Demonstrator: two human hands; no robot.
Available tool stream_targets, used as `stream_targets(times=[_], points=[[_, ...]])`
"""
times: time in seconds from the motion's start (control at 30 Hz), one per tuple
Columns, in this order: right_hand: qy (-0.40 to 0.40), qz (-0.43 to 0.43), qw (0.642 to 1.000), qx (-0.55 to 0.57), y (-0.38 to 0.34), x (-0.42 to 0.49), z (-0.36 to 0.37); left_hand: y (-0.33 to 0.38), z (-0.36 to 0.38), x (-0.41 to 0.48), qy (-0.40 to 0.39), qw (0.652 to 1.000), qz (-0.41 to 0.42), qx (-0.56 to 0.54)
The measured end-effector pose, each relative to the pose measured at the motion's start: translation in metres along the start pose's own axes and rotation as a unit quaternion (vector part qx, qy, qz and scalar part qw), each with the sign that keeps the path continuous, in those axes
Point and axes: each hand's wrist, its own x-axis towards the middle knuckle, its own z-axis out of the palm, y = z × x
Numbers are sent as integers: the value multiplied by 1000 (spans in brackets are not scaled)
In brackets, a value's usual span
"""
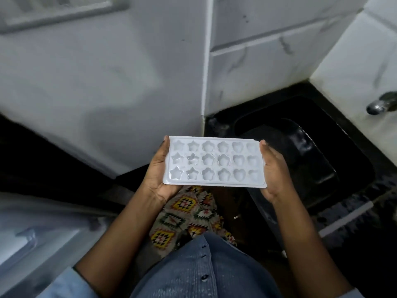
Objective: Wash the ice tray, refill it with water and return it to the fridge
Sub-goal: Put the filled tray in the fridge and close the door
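Observation:
I hold a white ice tray level in front of my body, with star, flower and heart shaped cells facing up. My left hand grips its left short edge, thumb along the rim. Over on the opposite short edge, my right hand grips in the same way. The tray hangs just left of a black sink. Whether the cells hold water is hard to tell.
A chrome tap juts from the white tiled wall at the right, above the sink. A white tiled wall corner stands behind the tray. The white fridge sits at the lower left. Dark counter surrounds the sink.

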Motion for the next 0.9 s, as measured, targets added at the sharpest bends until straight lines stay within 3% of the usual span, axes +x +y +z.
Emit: stream_targets(times=[0.33, 0.9], points=[[-165, 16, 980, -111, 14, -16, 62, -40, -45, -100, 119, 966, 183, -135], [-420, 54, 872, -243, 97, -135, 207, -104, -136, -285, 202, 859, 391, -261]])
